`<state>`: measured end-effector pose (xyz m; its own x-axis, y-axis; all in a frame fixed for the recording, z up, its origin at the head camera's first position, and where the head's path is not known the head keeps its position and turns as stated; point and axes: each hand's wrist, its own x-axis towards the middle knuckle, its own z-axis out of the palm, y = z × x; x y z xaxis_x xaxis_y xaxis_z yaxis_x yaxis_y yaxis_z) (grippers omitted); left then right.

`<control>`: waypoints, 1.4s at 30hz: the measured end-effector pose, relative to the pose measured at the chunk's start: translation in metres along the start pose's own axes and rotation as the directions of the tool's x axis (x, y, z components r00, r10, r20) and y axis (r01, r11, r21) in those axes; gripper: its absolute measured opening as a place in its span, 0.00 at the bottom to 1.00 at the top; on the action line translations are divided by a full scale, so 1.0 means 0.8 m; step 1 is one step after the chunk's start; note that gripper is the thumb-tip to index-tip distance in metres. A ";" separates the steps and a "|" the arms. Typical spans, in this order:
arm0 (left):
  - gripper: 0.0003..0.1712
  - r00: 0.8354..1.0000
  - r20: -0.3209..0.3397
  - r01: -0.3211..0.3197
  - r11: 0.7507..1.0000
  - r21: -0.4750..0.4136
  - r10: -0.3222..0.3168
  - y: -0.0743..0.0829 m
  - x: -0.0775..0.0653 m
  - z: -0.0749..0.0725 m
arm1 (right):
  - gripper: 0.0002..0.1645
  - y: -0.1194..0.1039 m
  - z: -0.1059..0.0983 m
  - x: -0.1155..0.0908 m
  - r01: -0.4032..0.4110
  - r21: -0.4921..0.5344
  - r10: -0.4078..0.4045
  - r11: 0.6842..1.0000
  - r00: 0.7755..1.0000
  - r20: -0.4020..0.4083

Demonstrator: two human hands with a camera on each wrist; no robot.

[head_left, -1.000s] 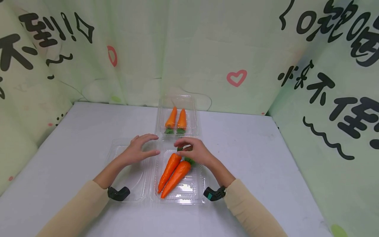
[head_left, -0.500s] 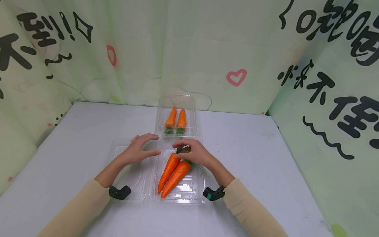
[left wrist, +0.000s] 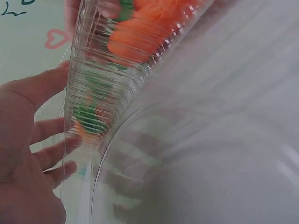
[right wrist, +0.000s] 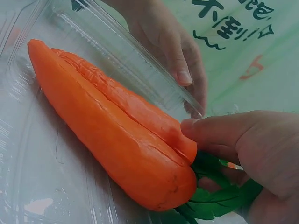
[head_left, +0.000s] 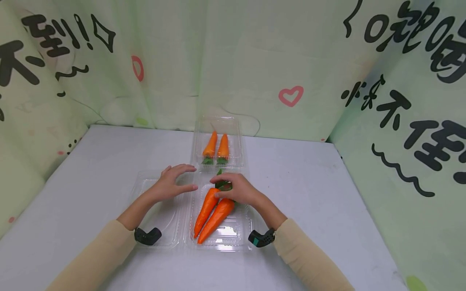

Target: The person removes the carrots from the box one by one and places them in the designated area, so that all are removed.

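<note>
Two large orange carrots (head_left: 217, 220) with green leafy tops lie side by side, slanted, in a clear plastic container (head_left: 238, 236). My right hand (head_left: 238, 189) reaches over their leafy ends. In the right wrist view, its thumb presses the top of the farther carrot (right wrist: 135, 109), with the other fingers partly hidden behind the green leaves (right wrist: 215, 200). My left hand (head_left: 171, 185) hovers at the container's far left corner, thumb and fingers spread and nothing held. In the left wrist view, the fingertips of that hand (left wrist: 28, 140) overlap the ribbed container wall (left wrist: 93, 60).
The container's clear lid (head_left: 160, 228) lies folded open on the left. Behind stands a second clear box (head_left: 234, 125) with two smaller carrots (head_left: 223, 146) in it. Printed curtains (head_left: 247, 60) enclose the white table (head_left: 298, 178) at the back and sides.
My right hand has moved slightly left and toward me, coming down on the top of the left-hand carrot; more of its leaves show. My left hand has stayed in place.
</note>
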<state>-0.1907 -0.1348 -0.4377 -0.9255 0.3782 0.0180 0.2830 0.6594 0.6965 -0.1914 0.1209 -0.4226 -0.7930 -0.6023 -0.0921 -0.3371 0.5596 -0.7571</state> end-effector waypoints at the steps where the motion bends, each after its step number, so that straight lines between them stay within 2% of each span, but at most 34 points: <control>1: 0.36 1.000 0.000 0.003 1.000 -0.002 -0.003 0.000 0.000 0.000 | 0.24 0.000 0.001 0.000 -0.004 -0.011 0.004 1.000 1.000 -0.002; 9: 0.35 1.000 0.002 -0.003 1.000 0.003 0.003 -0.001 0.001 0.001 | 0.23 -0.001 0.002 0.001 -0.009 -0.092 0.010 0.996 1.000 0.010; 19: 0.35 1.000 0.010 0.023 1.000 -0.004 -0.023 -0.001 0.002 0.001 | 0.24 -0.002 0.003 0.001 0.045 -0.163 -0.030 0.986 0.995 0.095; 24: 0.35 1.000 0.016 0.027 1.000 -0.012 -0.027 -0.001 0.003 0.000 | 0.25 -0.004 0.004 0.001 0.049 -0.194 -0.024 0.980 0.992 0.125; 35: 0.35 1.000 0.012 0.023 1.000 -0.021 -0.023 0.000 0.003 -0.001 | 0.25 -0.005 0.005 0.001 0.018 -0.212 0.013 0.977 0.989 0.145; 42: 0.35 1.000 -0.006 0.014 1.000 -0.014 -0.014 -0.003 0.002 0.001 | 0.25 -0.004 0.002 0.000 0.062 -0.196 -0.027 0.979 0.984 0.176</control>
<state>-0.1928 -0.1351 -0.4395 -0.9310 0.3647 0.0123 0.2660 0.6554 0.7069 -0.1895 0.1179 -0.4210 -0.6818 -0.7079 -0.1843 -0.4781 0.6219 -0.6202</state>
